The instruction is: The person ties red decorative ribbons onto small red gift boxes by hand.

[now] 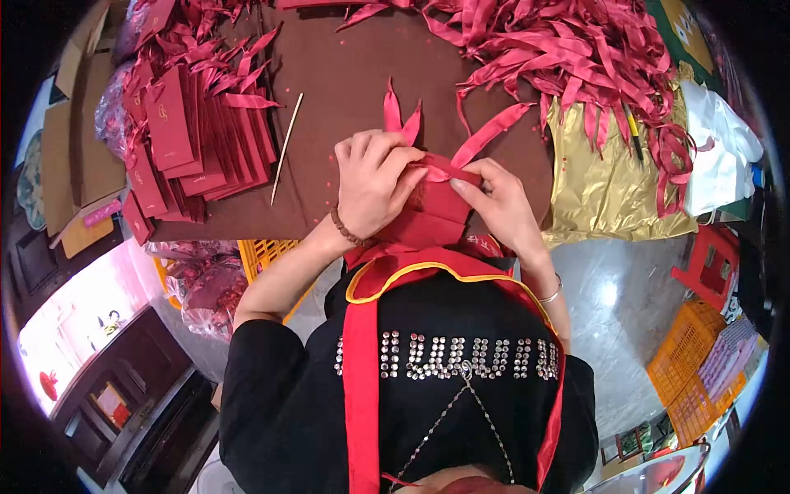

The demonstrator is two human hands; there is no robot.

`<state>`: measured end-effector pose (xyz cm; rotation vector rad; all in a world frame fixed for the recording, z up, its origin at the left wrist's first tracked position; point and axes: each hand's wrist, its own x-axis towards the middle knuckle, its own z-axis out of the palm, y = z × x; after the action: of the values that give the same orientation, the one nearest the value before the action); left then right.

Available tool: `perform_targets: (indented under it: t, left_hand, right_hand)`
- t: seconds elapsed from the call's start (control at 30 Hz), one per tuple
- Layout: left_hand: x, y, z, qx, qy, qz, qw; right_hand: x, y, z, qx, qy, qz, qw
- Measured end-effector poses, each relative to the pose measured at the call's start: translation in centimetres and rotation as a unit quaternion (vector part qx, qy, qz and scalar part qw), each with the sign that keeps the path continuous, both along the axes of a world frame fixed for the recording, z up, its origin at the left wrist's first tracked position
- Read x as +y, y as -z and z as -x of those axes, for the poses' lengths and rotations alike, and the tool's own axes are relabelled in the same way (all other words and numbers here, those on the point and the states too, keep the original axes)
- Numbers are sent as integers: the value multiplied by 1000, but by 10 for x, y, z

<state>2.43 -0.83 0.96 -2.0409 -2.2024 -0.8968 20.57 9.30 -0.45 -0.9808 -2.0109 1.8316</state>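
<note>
A red card piece [428, 206] lies at the near edge of the brown table, in front of the red apron. My left hand [372, 177], with a beaded bracelet at the wrist, is closed on the left part of its folded top edge. My right hand [499, 198] pinches the right end of that edge between thumb and fingers. Pink-red ribbon ends [490, 136] stick out beyond the edge, between and above my hands. Part of the card is hidden under my left hand.
Stacked red envelopes [169, 123] lie on the left of the brown table [346, 74], beside a thin stick [286, 148]. Many loose ribbons [568, 49] are heaped at the back right, near gold wrapping [584, 189] and a white bag [720, 148]. Orange crates [687, 370] stand below.
</note>
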Motion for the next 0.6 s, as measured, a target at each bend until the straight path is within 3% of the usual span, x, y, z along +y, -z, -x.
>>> perform_targets:
  t: [0.13, 0.2, 0.3, 0.33, 0.4, 0.53, 0.6]
  left_hand:
    - [3, 6, 10, -24, -27, -31, 999]
    - [7, 5, 27, -110, -86, -27, 990]
    - [10, 3, 51, -214, -95, 72, 970]
    - [12, 0, 53, -212, -99, 71, 970]
    - [19, -8, 53, -76, -40, 176, 981]
    - [37, -11, 50, -8, 9, 273, 962]
    - [42, -8, 53, -26, 13, 270, 962]
  right_hand:
    - [0, 1, -3, -3, -4, -7, 1000]
    - [-3, 8, -5, 3, -1, 9, 1000]
    - [-2, 6, -4, 1, -3, 34, 999]
    - [-3, 4, -4, -8, -5, 43, 999]
    - [-4, 5, -3, 3, -8, 43, 999]
    - [-6, 2, -3, 10, -18, 52, 998]
    - [-5, -2, -3, 15, -24, 32, 999]
